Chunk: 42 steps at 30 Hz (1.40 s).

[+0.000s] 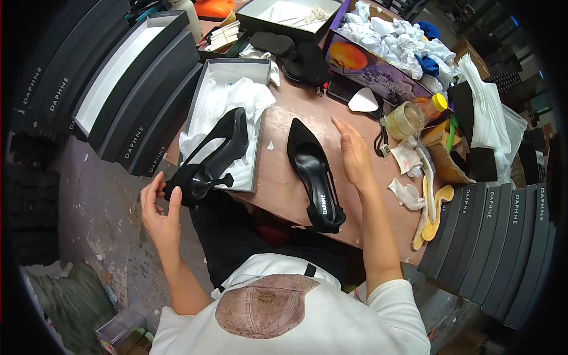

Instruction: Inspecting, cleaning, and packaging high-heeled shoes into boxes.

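Observation:
A black pointed high-heeled shoe lies on its side over white tissue paper in an open grey shoe box. Its back end juts past the box's near left corner, where my left hand pinches it between thumb and fingers. The matching black shoe stands upright on the table, toe pointing away from me, its dark insole showing. To the right of that shoe, my right hand is open, fingers stretched out and apart from it.
Dark shoe boxes stand stacked at the left, with more boxes at the right. Behind lie black pads and a purple carton of crumpled paper. A yellow-capped bottle and insoles sit on the table's right side.

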{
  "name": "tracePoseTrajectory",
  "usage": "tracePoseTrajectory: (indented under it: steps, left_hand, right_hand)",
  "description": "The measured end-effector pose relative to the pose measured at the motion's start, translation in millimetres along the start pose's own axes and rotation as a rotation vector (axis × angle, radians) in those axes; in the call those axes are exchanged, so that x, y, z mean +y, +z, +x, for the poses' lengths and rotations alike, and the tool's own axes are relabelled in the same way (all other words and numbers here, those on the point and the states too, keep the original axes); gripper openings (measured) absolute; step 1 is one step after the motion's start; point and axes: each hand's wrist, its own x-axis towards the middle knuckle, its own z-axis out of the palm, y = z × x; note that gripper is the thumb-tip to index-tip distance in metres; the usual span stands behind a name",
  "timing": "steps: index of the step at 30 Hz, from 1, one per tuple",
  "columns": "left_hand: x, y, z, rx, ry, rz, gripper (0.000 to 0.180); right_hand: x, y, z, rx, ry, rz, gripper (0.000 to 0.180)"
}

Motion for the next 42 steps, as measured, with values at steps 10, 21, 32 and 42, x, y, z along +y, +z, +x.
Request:
tracePoseTrajectory:
  steps: [10,21,32,42]
  left_hand:
    - [-18,6,11,-0.137,-0.142,-0.381,0.027]
    - [11,29,12,0.033,0.068,-0.376,0.025]
    - [52,-40,-23,-0.016,1.158,-0.038,0.028]
    - [72,-19,-51,-0.038,1.505,-0.298,0.029]
  right_hand:
    - [-7,24,40,-0.214,-0.275,0.053,0.053]
    - [-70,-38,-46,-0.265,-0.04,0.192,0.046]
    - [-103,19,-130,0.199,0.245,0.079,0.058]
    - [-98,1,-160,0.324,0.2,0.192,0.037]
